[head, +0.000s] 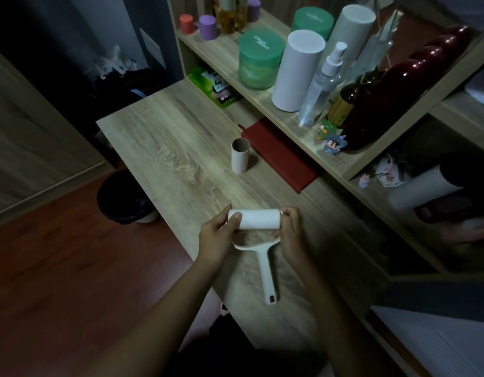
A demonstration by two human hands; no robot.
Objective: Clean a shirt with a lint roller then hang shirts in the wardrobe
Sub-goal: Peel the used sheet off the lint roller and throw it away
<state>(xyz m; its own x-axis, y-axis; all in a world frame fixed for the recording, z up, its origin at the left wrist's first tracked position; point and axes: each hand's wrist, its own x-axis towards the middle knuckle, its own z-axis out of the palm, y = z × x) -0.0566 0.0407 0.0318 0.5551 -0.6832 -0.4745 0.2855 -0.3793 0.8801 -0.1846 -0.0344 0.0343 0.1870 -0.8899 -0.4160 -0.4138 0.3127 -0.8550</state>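
Left hand [215, 236] grips the lint roller [253, 219] at its 9 o'clock end, right hand [290, 230] pinches 3 o'clock. Looks light and sticky to me; I'd grab the stiff handle [266, 268] at 6.

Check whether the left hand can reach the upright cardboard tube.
Probably yes: only bare desk lies between the left hand and the cardboard tube, though it now holds the lint roller.
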